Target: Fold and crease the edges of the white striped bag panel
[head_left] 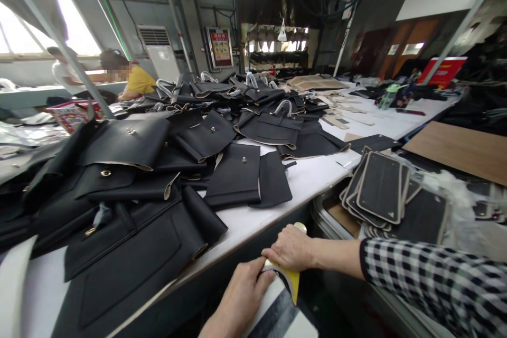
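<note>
My left hand grips the upper edge of a pale panel with a dark band, its thumb lying over the edge. Closed beside it, my right hand holds a curved yellow piece against the panel's top. A rounded pale-yellow end sticks out above that fist; I cannot tell what kind of thing it is. Both hands are in front of the table edge, and the panel's lower part runs out of the picture. The nearest black leather bag piece lies on the table beyond my hands.
Heaps of black leather bag parts with metal clasps cover the left of the white table. At right, a bin holds stacked dark panels and clear plastic. A brown board lies behind. Two people sit at far left.
</note>
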`<state>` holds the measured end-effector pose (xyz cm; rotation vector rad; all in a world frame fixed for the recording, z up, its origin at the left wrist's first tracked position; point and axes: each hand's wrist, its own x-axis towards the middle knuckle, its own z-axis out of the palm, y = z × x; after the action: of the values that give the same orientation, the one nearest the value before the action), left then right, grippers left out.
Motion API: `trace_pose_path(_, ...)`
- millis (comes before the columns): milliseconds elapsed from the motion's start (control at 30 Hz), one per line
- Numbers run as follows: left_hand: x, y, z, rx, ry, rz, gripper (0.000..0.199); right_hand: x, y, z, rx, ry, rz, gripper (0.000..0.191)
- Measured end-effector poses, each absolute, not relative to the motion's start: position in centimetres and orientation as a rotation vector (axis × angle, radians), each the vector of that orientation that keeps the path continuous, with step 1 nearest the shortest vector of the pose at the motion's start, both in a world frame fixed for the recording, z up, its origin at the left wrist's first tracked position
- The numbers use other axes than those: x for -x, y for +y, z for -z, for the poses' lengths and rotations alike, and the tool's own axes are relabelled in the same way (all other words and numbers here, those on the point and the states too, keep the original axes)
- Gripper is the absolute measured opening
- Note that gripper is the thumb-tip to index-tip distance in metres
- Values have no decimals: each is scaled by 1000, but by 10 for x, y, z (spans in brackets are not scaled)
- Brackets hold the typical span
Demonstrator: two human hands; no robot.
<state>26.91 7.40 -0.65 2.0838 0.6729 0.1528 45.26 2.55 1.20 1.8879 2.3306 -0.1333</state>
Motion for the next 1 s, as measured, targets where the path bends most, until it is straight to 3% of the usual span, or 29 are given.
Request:
trace_pose_path(267, -267, 70, 14, -2142, 645, -213, 33, -439, 5, -11, -1953, 2263, 160, 60)
trace_pose_path(500, -259, 85, 4, -1567, 618, -64, 51, -418, -15, -1, -2113, 2141, 98, 60)
trace_pose_path(667, -264, 96, 8, -1344, 712, -13, 34, -425, -22, 5, -2118, 2174, 181, 59)
trace_pose_path(800, -273, 100, 13, -1275, 744, -41, 27, -434, -26, 12, -2180, 2205, 368, 52)
trace_pose_path(933, -277, 106, 19, -1280, 746, -81, 30, -442, -28, 22, -2407, 2080, 663, 79)
trace_pose_path(1000, -277, 108, 22, -1303, 743, -89, 32, -447, -28, 26, -2620, 1895, 1023, 78)
